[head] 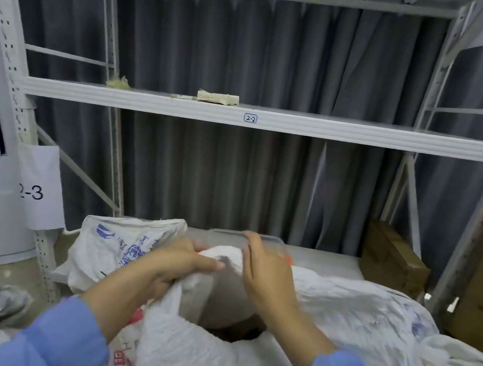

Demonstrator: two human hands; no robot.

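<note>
Sack (203, 353), white woven, nearest; mouth open upward between the sleeves. Left hand (184, 261) bunches the mouth's left rim in a closed grip. Right hand (263, 273) just beyond the mouth, fingers curled over the near rim of clear box (271, 241); blurred, grip probable. Box lies ahead of both hands, long axis left-right, right hand nearer, lower part hidden by sack cloth. Lower shelf deck (323, 261) runs behind it, with room between second sack (119, 245) left and cardboard carton (391, 257) right. Upper shelf (371, 134), marked 2-2, overhead, far
</note>
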